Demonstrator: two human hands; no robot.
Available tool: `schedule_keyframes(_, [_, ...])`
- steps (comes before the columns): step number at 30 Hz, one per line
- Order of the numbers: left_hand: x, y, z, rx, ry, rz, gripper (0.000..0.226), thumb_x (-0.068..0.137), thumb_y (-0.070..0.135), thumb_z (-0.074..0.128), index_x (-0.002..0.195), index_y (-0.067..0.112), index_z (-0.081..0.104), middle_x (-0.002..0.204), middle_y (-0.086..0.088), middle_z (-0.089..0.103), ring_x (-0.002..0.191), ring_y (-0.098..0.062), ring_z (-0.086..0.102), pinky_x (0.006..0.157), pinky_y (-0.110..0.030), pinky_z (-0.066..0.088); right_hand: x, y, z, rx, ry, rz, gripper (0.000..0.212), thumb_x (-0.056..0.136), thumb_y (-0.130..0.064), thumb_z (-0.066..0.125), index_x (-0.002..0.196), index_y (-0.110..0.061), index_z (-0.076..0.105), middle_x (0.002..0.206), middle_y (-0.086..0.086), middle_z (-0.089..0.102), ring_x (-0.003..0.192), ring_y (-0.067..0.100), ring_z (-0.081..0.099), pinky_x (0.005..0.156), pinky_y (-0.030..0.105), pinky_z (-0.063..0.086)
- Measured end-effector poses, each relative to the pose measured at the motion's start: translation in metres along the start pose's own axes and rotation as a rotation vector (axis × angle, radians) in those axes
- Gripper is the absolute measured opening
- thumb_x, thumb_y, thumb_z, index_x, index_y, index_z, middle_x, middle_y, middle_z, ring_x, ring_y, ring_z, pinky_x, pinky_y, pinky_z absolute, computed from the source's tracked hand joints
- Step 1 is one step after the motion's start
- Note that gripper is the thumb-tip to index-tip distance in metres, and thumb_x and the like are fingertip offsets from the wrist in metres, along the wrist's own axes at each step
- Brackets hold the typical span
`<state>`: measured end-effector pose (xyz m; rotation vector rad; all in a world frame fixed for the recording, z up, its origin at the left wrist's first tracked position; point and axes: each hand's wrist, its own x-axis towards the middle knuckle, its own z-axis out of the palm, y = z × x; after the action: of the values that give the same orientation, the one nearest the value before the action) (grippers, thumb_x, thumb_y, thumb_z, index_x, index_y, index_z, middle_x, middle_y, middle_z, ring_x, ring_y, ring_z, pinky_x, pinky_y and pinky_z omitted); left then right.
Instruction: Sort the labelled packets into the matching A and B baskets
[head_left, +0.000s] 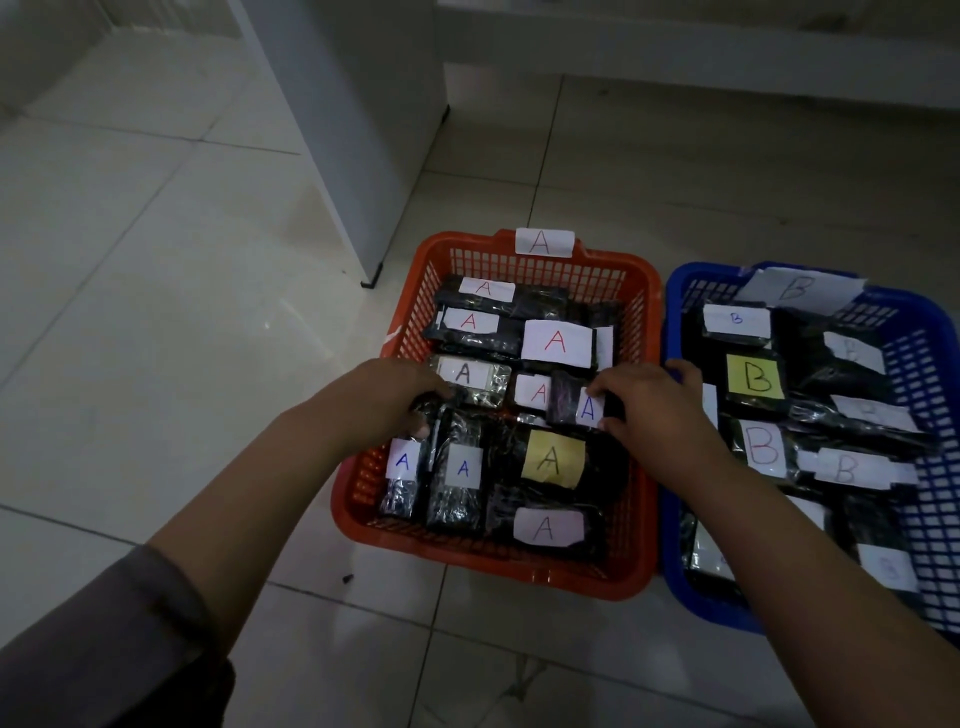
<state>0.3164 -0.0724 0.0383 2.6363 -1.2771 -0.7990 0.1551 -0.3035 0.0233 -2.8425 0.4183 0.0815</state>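
Note:
An orange basket (631, 566) tagged A sits on the floor, filled with several black packets labelled A. To its right stands a blue basket (930, 395) tagged B, holding several black packets labelled B. My right hand (652, 402) is over the orange basket's right side, fingers pinched on a small dark packet with a blue A label (571, 405). My left hand (387, 397) reaches into the orange basket's left side, its fingers curled onto a black packet (431, 410) above two blue-A packets. A yellow A label (551, 459) lies between my hands.
Pale floor tiles (156, 312) spread to the left and in front. A white cabinet corner (363, 156) stands behind the orange basket, and a white ledge (727, 62) runs along the back. A small dark speck (347, 577) lies by the orange basket.

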Motion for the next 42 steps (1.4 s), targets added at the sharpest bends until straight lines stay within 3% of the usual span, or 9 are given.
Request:
schedule_keyframes(8, [-0.002,0.005,-0.006,-0.045,-0.038,-0.024,0.052,0.080,0.012,0.071,0.127,0.027,0.054,0.131,0.004,0.053,0.118,-0.015,0.048,0.091,-0.025,0.035,-0.003,0.001,0.001,-0.002,0.015,0.005,0.032,0.081,-0.019,0.068,0.111,-0.025,0.059,0.117,-0.007,0.060,0.117,0.013,0.045,0.102,0.031,0.003])
schedule_keyframes(12, [-0.009,0.005,-0.004,-0.047,0.052,-0.018,0.055,0.078,0.011,0.072,0.127,0.029,0.054,0.128,0.004,0.058,0.114,-0.015,0.053,0.093,-0.029,0.041,-0.005,0.003,0.003,0.052,0.040,-0.006,0.034,0.083,-0.019,0.067,0.115,-0.026,0.061,0.119,-0.006,0.061,0.118,0.012,0.047,0.106,0.032,0.003])
schedule_keyframes(15, [-0.023,0.004,-0.004,-0.069,0.226,0.024,0.048,0.078,0.009,0.071,0.122,0.025,0.059,0.124,0.005,0.059,0.113,-0.014,0.053,0.091,-0.021,0.035,-0.013,0.002,0.005,0.278,0.168,0.066,0.034,0.083,-0.018,0.067,0.116,-0.024,0.061,0.118,-0.003,0.063,0.113,0.013,0.052,0.109,0.030,0.013])
schedule_keyframes(18, [-0.041,-0.005,-0.001,-0.029,0.324,0.038,0.049,0.073,0.017,0.077,0.120,0.023,0.061,0.122,0.002,0.061,0.115,-0.017,0.051,0.095,-0.022,0.030,-0.027,-0.015,0.015,0.357,0.261,0.065,0.033,0.079,-0.024,0.071,0.110,-0.018,0.063,0.115,0.001,0.063,0.109,0.019,0.056,0.104,0.046,0.037])
schedule_keyframes(24, [-0.047,-0.010,0.017,0.095,0.267,0.040,0.061,0.065,0.030,0.082,0.122,0.018,0.062,0.122,-0.002,0.060,0.118,-0.022,0.050,0.098,-0.028,0.034,-0.050,-0.051,0.038,0.161,0.201,0.128,0.043,0.083,-0.042,0.064,0.118,-0.019,0.061,0.138,0.006,0.048,0.134,0.025,0.036,0.114,0.038,0.011])
schedule_keyframes(26, [-0.043,-0.006,0.015,0.165,0.261,0.037,0.059,0.064,0.031,0.082,0.119,0.021,0.063,0.117,-0.001,0.062,0.113,-0.022,0.053,0.096,-0.033,0.039,-0.048,-0.050,0.040,0.180,0.221,0.157,0.040,0.084,-0.042,0.063,0.115,-0.017,0.063,0.138,0.006,0.049,0.134,0.025,0.036,0.114,0.038,0.012])
schedule_keyframes(33, [-0.027,0.023,-0.005,0.171,0.070,-0.129,0.054,0.079,0.043,0.067,0.128,0.032,0.051,0.129,0.003,0.054,0.119,-0.016,0.050,0.101,-0.033,0.033,-0.048,-0.045,0.032,0.489,0.213,0.220,0.033,0.081,-0.026,0.070,0.111,-0.013,0.065,0.139,0.006,0.046,0.136,0.025,0.030,0.114,0.040,0.021])
schedule_keyframes(38, [-0.030,0.032,-0.009,0.168,0.066,-0.198,0.052,0.082,0.047,0.062,0.129,0.029,0.049,0.129,0.002,0.055,0.116,-0.019,0.053,0.099,-0.035,0.036,-0.048,-0.047,0.017,0.621,0.171,0.244,0.030,0.083,-0.018,0.068,0.112,-0.013,0.064,0.139,0.002,0.045,0.135,0.016,0.029,0.114,0.029,0.019])
schedule_keyframes(42, [-0.036,0.049,0.012,0.150,0.061,-0.235,0.063,0.084,0.052,0.057,0.139,0.029,0.038,0.137,-0.005,0.041,0.122,-0.025,0.048,0.100,-0.040,0.037,-0.057,-0.037,0.013,0.697,0.145,0.243,0.029,0.085,-0.012,0.062,0.114,-0.015,0.063,0.137,-0.001,0.046,0.134,0.008,0.031,0.104,0.004,0.012])
